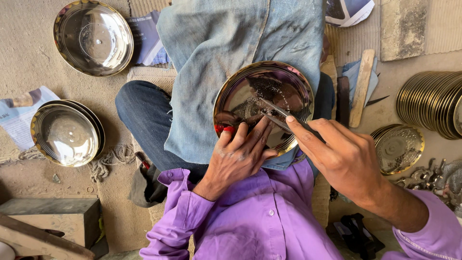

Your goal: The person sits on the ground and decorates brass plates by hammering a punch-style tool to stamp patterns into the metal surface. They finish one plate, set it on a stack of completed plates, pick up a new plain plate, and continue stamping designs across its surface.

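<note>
- Resting on the person's lap, over a patch of worn blue denim cloth (226, 62), a shiny steel plate (250, 89) with a gold-coloured rim lies tilted toward the camera; fine pale specks dust its middle.
- The left hand (239, 156) steadies the plate's near edge, fingers curled and pressed on the inner surface, thumb on the rim; something small and red shows under the fingertips, too hidden to name.
- The right hand (344, 159) is closed on a slim metal tool (276, 113), forefinger stretched along the shaft, the tip touching the plate's inner face.
- Both hands cover the plate's lower rim; purple shirt sleeves (250, 216) fill the bottom of the view.
- At top left one more plate (93, 37) lies face up on the sandy floor; at left a short stack of plates (65, 134) sits beside frayed rope.
- At right a long row of plates (430, 103) stands on edge, with a patterned plate (398, 148) lying flat just in front of it; a wooden stick (361, 86) lies between that and the lap.
- A printed paper sheet (17, 115), pale blue and white, lies under the left stack; another printed blue sheet (149, 41) is partly tucked under the denim; a folded printed page (349, 10) sits at the top edge.
- A wooden block (50, 221) stands at bottom left.
</note>
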{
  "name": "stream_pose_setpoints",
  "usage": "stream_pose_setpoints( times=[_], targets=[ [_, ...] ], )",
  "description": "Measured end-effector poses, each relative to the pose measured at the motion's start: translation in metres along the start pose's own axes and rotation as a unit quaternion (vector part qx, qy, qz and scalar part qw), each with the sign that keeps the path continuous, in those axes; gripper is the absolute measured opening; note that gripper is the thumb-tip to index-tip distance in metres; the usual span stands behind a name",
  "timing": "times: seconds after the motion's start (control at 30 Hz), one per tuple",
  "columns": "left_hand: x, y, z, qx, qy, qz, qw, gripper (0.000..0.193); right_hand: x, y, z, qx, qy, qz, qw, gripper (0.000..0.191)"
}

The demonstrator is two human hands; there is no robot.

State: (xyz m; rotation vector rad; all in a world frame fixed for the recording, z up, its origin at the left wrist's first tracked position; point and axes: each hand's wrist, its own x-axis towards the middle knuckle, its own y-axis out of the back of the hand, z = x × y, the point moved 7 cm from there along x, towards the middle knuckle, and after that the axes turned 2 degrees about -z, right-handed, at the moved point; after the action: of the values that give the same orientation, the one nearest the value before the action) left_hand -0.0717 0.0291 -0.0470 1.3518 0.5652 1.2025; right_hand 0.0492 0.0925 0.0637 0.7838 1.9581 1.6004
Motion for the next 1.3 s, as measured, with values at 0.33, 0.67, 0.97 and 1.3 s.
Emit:
stream_pose_setpoints(
  times=[0.33, 0.67, 0.97, 1.3],
  targets=[
    [-0.001, 0.004, -0.002, -0.024, -0.003, 0.001, 1.000, 0.054, 0.009, 0.005, -0.010, -0.025, 0.006, -0.018, 0.999, 0.048],
    [-0.008, 0.057, -0.057, -0.117, 0.174, 0.144, 0.967, 0.025, 0.045, -0.013, -0.034, -0.271, 0.352, -0.074, 0.893, 0.013],
    [0.046, 0.049, -0.103, -0.166, 0.129, 0.026, 0.977, 0.013, 0.022, -0.063, -0.109, -0.424, 0.720, -0.151, 0.528, 0.029],
    [-0.017, 0.030, -0.087, -0.184, 0.281, 0.026, 0.941, 0.009, 0.100, -0.010, -0.067, -0.318, 0.363, -0.181, 0.857, 0.012]
  ],
)
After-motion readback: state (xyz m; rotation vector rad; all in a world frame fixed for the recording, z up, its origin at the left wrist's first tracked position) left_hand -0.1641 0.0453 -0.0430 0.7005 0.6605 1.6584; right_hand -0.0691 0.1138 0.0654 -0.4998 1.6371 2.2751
